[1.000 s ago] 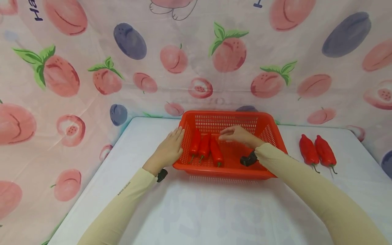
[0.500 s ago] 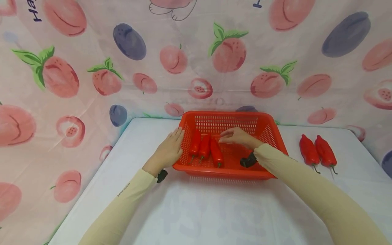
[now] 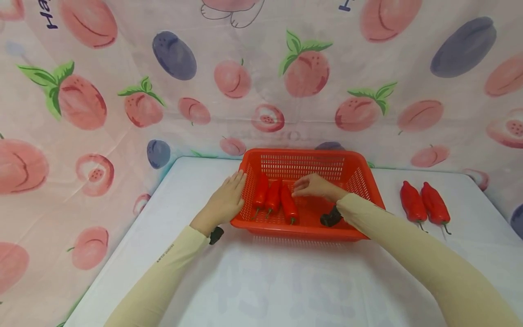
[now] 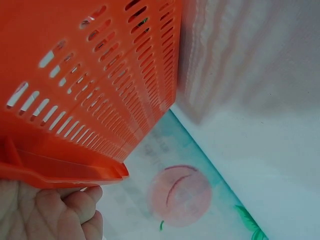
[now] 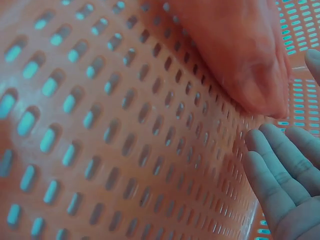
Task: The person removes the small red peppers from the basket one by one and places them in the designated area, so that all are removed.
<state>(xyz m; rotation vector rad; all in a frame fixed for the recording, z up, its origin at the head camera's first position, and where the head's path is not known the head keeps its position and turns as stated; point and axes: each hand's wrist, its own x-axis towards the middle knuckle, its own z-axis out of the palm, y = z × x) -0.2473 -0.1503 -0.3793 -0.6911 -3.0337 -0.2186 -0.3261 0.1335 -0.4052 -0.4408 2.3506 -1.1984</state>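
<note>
Three red peppers with green stems lie side by side in the left part of a red slotted plastic basket (image 3: 302, 232): a left one (image 3: 260, 191), a middle one (image 3: 273, 197) and a right one (image 3: 289, 205). My left hand (image 3: 224, 200) lies against the basket's left rim with its fingers straight. From below, the left wrist view shows the fingers (image 4: 45, 215) under that rim. Inside the basket, my right hand (image 3: 320, 187) is just right of the right pepper. In the right wrist view its relaxed fingers (image 5: 280, 170) hold nothing, close to the pepper's tip (image 5: 265, 102).
Two more red peppers, one (image 3: 413, 202) beside the other (image 3: 435, 204), lie on the white tabletop (image 3: 294, 281) to the right of the basket. Behind the basket hangs a fruit-patterned cloth (image 3: 265, 91). A dark strap-like device (image 3: 332, 217) sits at my right wrist.
My right hand has shifted slightly toward me inside the basket, staying beside the right pepper. The left hand, the basket and the peppers look unmoved.
</note>
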